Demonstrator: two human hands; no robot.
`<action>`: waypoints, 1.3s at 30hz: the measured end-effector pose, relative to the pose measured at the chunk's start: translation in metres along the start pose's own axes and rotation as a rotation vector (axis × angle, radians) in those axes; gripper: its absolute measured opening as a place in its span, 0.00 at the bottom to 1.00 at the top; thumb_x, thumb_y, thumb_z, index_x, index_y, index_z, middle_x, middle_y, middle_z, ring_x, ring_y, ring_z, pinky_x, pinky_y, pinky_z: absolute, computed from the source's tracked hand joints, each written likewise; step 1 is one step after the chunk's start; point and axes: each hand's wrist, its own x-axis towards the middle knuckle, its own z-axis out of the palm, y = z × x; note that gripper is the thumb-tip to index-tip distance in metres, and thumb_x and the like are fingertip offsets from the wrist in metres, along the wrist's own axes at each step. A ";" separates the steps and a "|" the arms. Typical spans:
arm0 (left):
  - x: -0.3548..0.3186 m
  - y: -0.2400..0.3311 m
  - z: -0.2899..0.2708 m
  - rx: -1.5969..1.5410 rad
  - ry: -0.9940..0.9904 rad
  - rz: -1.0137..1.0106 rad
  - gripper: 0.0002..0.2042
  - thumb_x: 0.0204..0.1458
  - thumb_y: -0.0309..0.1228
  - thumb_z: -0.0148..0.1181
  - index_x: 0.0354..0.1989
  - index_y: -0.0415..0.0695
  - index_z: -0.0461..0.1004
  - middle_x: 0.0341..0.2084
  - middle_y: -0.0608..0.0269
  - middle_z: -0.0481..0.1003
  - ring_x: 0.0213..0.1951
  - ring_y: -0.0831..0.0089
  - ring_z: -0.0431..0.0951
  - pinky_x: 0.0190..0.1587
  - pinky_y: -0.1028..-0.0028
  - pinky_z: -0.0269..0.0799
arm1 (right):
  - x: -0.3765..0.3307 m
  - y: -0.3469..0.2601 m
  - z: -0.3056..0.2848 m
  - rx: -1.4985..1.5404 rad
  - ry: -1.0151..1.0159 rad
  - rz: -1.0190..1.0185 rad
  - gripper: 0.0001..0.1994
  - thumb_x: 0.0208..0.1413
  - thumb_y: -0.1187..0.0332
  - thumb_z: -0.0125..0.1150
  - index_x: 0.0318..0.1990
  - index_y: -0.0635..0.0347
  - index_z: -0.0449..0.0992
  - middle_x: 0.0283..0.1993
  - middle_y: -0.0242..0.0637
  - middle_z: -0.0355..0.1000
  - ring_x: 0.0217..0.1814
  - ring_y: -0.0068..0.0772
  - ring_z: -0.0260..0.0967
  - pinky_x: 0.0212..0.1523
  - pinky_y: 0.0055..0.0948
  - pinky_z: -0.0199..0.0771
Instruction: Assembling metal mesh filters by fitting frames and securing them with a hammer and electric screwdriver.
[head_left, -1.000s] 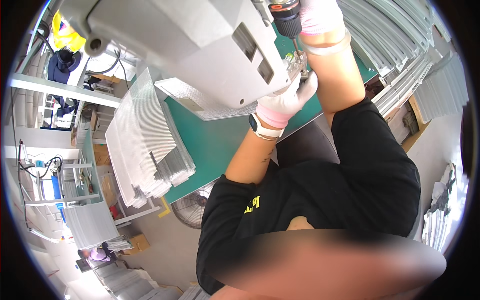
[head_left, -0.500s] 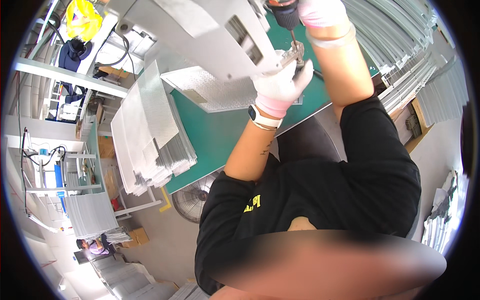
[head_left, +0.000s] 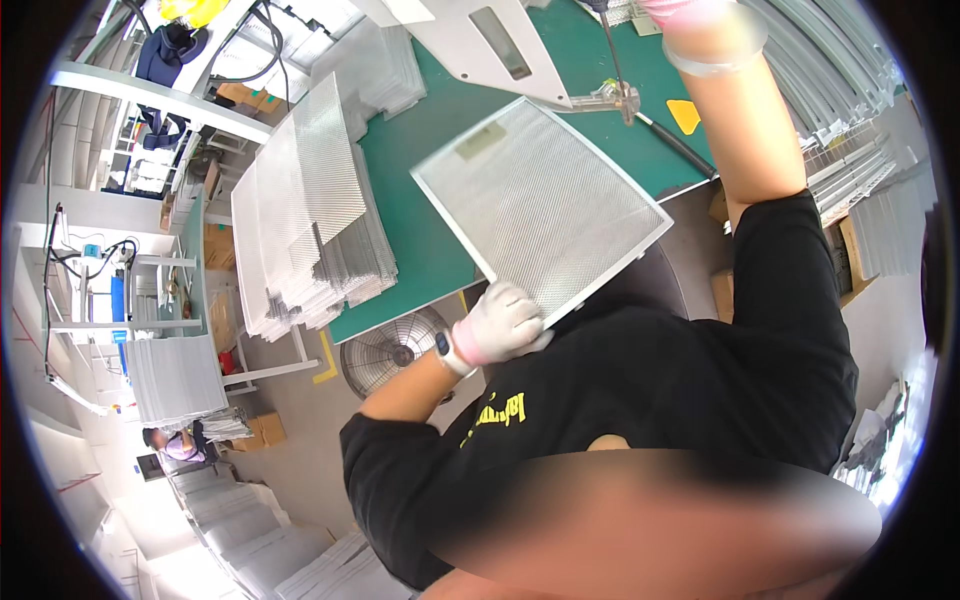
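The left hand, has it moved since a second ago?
Yes. The left hand has dropped from the grey metal housing down to the near edge of the green table, where it holds a mesh panel by its corner.

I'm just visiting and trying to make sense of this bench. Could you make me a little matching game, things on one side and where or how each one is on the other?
Things:
1. framed mesh panel
2. stack of mesh sheets
3. round fan
4. yellow scraper

Places or states:
A. on the floor below the table edge
B. lying flat on the green mat, far right
C. piled at the left end of the table
D. held at its near corner by the left hand

Pairs: 1-D, 2-C, 3-A, 4-B
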 end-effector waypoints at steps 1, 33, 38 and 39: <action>-0.018 0.002 0.001 -0.040 -0.335 -0.039 0.10 0.42 0.34 0.67 0.23 0.49 0.70 0.24 0.66 0.70 0.30 0.65 0.73 0.34 0.64 0.69 | -0.011 -0.014 -0.016 0.030 0.062 -0.059 0.08 0.65 0.62 0.59 0.43 0.56 0.74 0.31 0.24 0.70 0.29 0.13 0.64 0.29 0.15 0.63; 0.138 0.034 -0.007 0.265 0.136 -0.447 0.15 0.35 0.43 0.71 0.35 0.56 0.83 0.22 0.72 0.72 0.25 0.68 0.73 0.26 0.66 0.64 | -0.059 0.003 0.011 1.153 -0.036 0.018 0.12 0.67 0.54 0.54 0.46 0.51 0.70 0.31 0.32 0.72 0.26 0.22 0.68 0.25 0.19 0.65; 0.132 0.039 -0.011 0.223 0.039 -0.490 0.15 0.36 0.33 0.63 0.37 0.54 0.83 0.23 0.71 0.72 0.25 0.67 0.73 0.27 0.65 0.64 | -0.060 -0.003 0.016 1.109 -0.008 0.002 0.12 0.66 0.54 0.55 0.46 0.51 0.70 0.31 0.34 0.73 0.26 0.22 0.68 0.25 0.18 0.66; 0.132 0.038 -0.012 0.250 0.035 -0.456 0.14 0.37 0.32 0.62 0.36 0.54 0.82 0.22 0.72 0.72 0.25 0.68 0.74 0.27 0.65 0.65 | -0.062 -0.008 0.020 1.163 0.076 0.080 0.13 0.66 0.54 0.55 0.47 0.52 0.70 0.31 0.34 0.74 0.26 0.22 0.68 0.25 0.18 0.66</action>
